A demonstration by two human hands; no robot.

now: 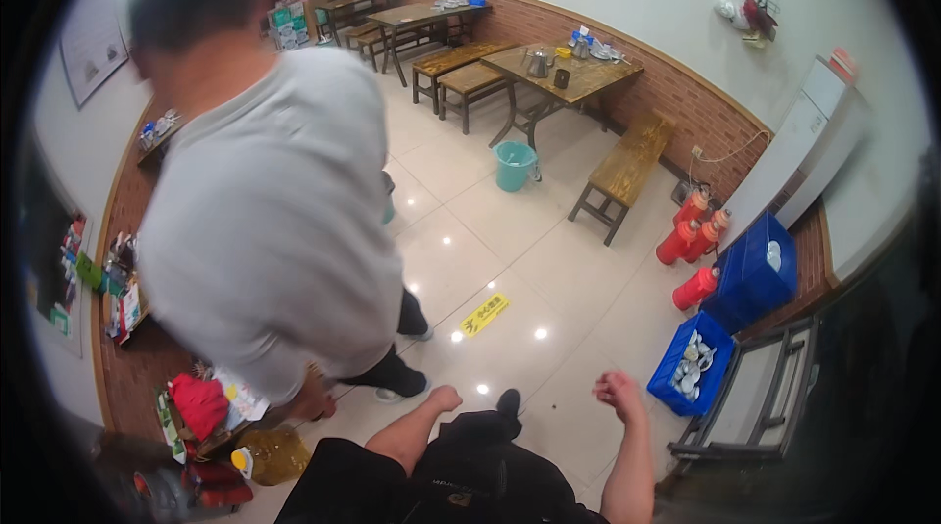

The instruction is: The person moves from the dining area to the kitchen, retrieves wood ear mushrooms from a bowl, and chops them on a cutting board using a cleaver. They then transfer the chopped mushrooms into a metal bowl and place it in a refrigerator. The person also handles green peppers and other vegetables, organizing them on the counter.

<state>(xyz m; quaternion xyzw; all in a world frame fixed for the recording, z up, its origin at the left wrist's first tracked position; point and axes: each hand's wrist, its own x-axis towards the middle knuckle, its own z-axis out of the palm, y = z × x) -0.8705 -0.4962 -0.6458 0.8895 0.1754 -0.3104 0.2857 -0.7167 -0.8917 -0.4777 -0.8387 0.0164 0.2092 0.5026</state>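
My left hand (445, 398) is at the lower middle, loosely curled over the tiled floor, with its palm side hidden. To the right, my right hand (616, 389) is raised with its fingers bent and apart, and nothing shows in it. The blue crate of white dishes (662, 386) stands on the floor just right of that hand. A yellow floor sticker (484, 314) bearing writing lies ahead, between the two hands. Another person in a light grey shirt (272, 208) stands close on my left, one hand low beside a cluttered side table.
A large oil bottle (272, 456) stands at lower left. Several red thermos flasks (695, 289) and a blue crate (750, 267) are on the right. A teal bin (515, 165), a wooden bench (626, 164) and a wooden table (588, 81) stand farther ahead. A metal-framed door (757, 399) is at lower right.
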